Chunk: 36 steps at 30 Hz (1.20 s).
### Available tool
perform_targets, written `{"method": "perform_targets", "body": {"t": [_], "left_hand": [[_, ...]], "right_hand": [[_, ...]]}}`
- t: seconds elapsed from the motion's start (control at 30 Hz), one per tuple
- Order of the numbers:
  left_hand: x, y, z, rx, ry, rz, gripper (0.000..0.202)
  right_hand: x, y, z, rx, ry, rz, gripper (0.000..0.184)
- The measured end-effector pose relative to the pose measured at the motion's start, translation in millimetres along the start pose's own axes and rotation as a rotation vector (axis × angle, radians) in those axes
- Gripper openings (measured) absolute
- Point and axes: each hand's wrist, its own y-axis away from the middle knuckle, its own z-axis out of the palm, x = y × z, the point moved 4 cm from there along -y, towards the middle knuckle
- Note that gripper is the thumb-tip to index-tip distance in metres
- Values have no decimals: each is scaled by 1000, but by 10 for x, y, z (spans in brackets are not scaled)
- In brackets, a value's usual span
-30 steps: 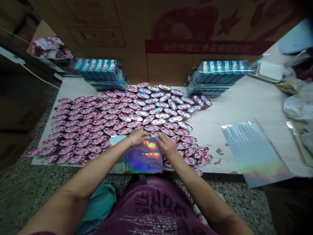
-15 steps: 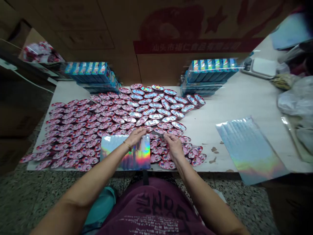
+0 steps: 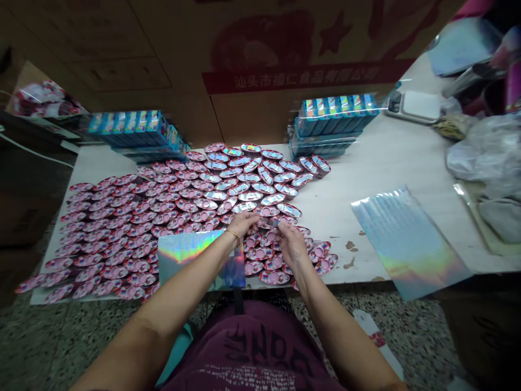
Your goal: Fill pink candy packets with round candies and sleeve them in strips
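My left hand is pinched over the middle of the packs, a thin bracelet at its wrist. Close by on the right, my right hand pinches too. A small dark, shiny strip stretches between both sets of fingertips; its kind is too small to tell. Below lie many oval-topped red and pink packs, standing in tight rows. Those at the back centre have silvery tops. A holographic sheet rests over the front packs, partly hidden by my left forearm.
A second holographic sheet lies at the right, over the table's front edge. Two stacks of blue boxes, left and right, stand before a large carton. Plastic bags and a small scale sit far right.
The view has shifted slightly, moving the scene left. My left hand has moved right, closer to my right hand, and the strip between them looks shorter.
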Motion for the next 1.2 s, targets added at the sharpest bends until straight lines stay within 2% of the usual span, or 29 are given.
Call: {"method": "perform_targets", "body": {"t": [0.13,0.27,0.33,0.47,0.6,0.7,0.83,0.9,0.97,1.07,1.13,1.2], "left_hand": [[8,-2,86,-42,7,-57,27],[16,-43,81,32,-49,-4,20],[29,-93,40,137,-169,40,18],[87,-210,-34,391,-571,160,18],[92,-273,-41,532,-790,251,20],[65,-287,7,549,-870,282,20],[86,-265,138,522,-981,265,19],[176,-186,143,512,-1004,279,26],[339,-26,36,504,-1032,393,32],[548,318,-363,436,-1154,599,31],[535,499,-713,367,-1282,564,38],[410,580,-993,285,-1359,473,41]], "right_hand": [[-19,-40,-22,-4,1,-8,23],[13,-148,-91,81,130,-89,23],[-6,-230,-112,152,306,-243,22],[-78,-381,-53,273,738,-628,20],[-70,-475,26,393,1041,-874,21],[-31,-522,60,435,1158,-915,20],[-66,-567,53,449,1241,-834,16],[-127,-561,28,442,1265,-789,15],[-178,-519,33,374,1303,-793,14],[-147,-368,191,78,1317,-913,20],[-38,-224,382,-167,1308,-993,23],[116,-89,590,-369,1361,-1043,25]]}}
